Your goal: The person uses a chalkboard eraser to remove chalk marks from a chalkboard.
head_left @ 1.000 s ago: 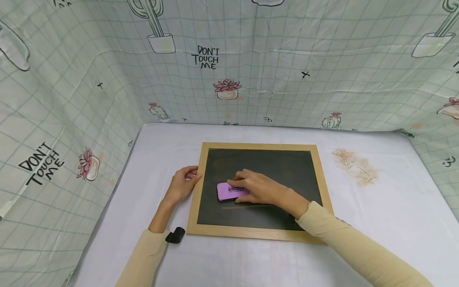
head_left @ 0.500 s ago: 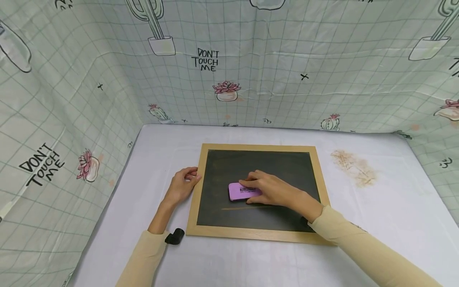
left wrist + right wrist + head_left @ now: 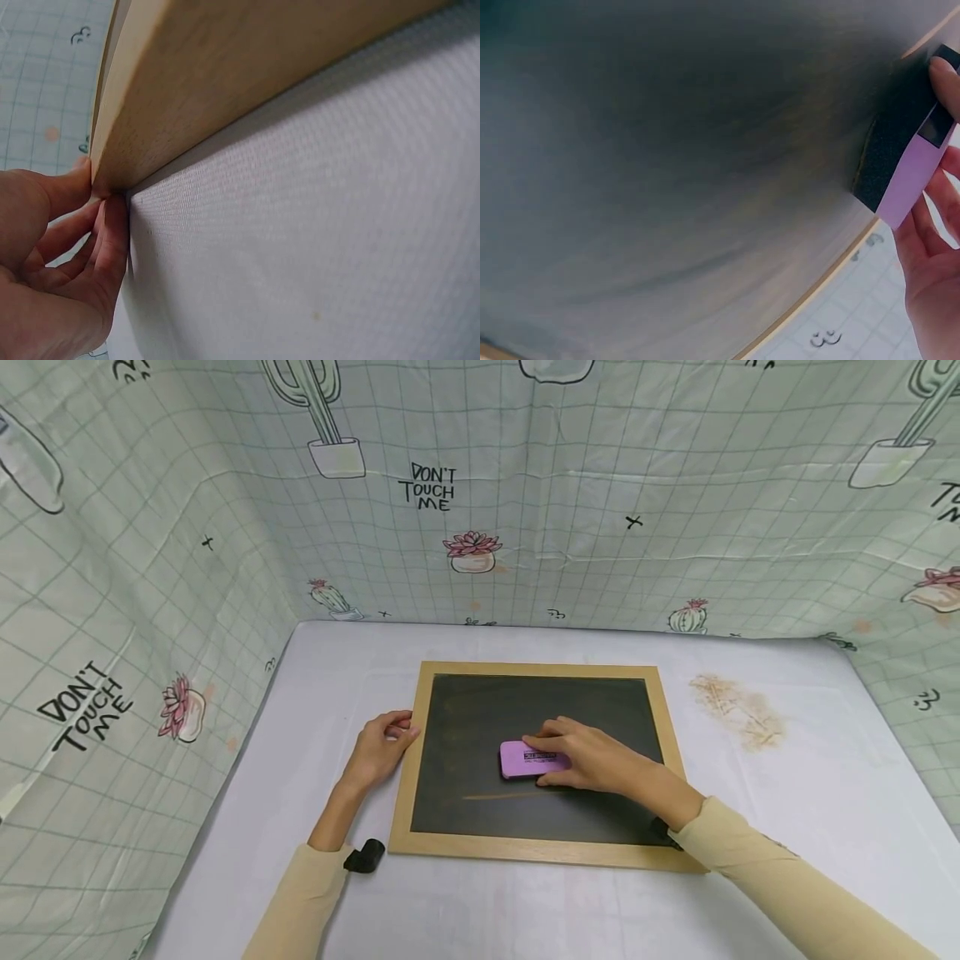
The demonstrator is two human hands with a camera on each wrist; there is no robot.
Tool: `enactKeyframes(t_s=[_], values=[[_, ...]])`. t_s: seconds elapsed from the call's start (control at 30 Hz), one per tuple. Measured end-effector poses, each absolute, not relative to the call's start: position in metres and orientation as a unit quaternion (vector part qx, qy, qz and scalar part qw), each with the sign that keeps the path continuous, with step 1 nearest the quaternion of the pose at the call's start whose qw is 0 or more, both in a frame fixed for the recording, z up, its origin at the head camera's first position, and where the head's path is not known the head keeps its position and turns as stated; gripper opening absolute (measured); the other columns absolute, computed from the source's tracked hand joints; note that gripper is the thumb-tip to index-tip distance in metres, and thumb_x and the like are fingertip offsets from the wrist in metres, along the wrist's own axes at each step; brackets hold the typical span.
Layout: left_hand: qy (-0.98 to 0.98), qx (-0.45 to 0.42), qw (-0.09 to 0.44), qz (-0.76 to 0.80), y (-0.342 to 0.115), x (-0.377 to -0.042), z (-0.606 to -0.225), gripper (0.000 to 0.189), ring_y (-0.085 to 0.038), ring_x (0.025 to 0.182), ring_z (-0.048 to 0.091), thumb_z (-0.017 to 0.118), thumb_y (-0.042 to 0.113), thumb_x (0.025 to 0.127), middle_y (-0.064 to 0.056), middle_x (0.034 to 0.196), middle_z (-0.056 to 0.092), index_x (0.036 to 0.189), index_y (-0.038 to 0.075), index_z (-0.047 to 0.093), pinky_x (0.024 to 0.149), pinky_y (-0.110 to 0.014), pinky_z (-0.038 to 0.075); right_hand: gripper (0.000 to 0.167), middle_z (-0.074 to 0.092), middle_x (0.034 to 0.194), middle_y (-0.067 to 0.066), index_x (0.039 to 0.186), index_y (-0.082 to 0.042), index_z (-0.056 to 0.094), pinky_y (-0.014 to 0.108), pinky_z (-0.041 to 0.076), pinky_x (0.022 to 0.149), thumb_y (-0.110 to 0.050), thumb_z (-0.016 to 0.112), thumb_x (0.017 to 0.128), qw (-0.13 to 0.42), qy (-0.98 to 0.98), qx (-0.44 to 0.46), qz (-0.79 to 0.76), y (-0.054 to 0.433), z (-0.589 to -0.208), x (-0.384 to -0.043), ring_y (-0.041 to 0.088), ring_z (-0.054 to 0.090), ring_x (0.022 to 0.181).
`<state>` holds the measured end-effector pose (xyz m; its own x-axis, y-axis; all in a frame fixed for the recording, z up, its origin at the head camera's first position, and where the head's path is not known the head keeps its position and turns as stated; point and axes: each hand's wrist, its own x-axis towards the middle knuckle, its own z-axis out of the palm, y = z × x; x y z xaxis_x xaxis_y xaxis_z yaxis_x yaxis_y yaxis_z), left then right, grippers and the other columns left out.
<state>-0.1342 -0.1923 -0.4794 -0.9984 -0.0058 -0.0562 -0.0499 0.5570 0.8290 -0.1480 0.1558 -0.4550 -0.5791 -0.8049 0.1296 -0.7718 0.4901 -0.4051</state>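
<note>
A wood-framed chalkboard [image 3: 465,710] lies flat on the white-covered table. My right hand [image 3: 600,760] grips a purple eraser [image 3: 517,760] with a dark felt underside, which rests on the board near its middle. In the right wrist view the fingers and thumb hold the eraser [image 3: 911,172] by its sides, with its felt against the dark surface. At the board's left edge my left hand [image 3: 377,750] pinches the frame; the left wrist view has the thumb on the wooden frame [image 3: 172,90] and the fingertips at its lower edge. A thin tan chalk line [image 3: 495,796] runs below the eraser.
Brown, powdery smudges [image 3: 738,710] mark the tablecloth to the right of the board. A printed grid cloth [image 3: 570,485] hangs behind and on both sides of the table. A small black device [image 3: 364,856] sits at the left wrist. Faint chalk haze covers parts of the board.
My right hand has slid the eraser to the right across the board, baring more of its left part. My left hand stays at the frame, and the chalk line still shows.
</note>
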Motion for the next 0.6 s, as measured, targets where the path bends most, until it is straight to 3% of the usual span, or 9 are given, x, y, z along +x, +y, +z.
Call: enactKeyframes(t_s=[0.6], values=[[0.878, -0.009, 0.022, 0.479, -0.193, -0.134, -0.478, 0.038, -0.034, 0.101, 0.063, 0.068, 0.007, 0.099, -0.025, 0.114, 0.067, 0.131, -0.012, 0.06, 0.082, -0.032, 0.049, 0.058, 0.066, 0.112, 0.009, 0.131, -0.001, 0.069, 0.033, 0.052, 0.079, -0.026, 0.088, 0.083, 0.02, 0.885, -0.411, -0.216, 0.199, -0.457, -0.14, 0.016, 0.055, 0.094]])
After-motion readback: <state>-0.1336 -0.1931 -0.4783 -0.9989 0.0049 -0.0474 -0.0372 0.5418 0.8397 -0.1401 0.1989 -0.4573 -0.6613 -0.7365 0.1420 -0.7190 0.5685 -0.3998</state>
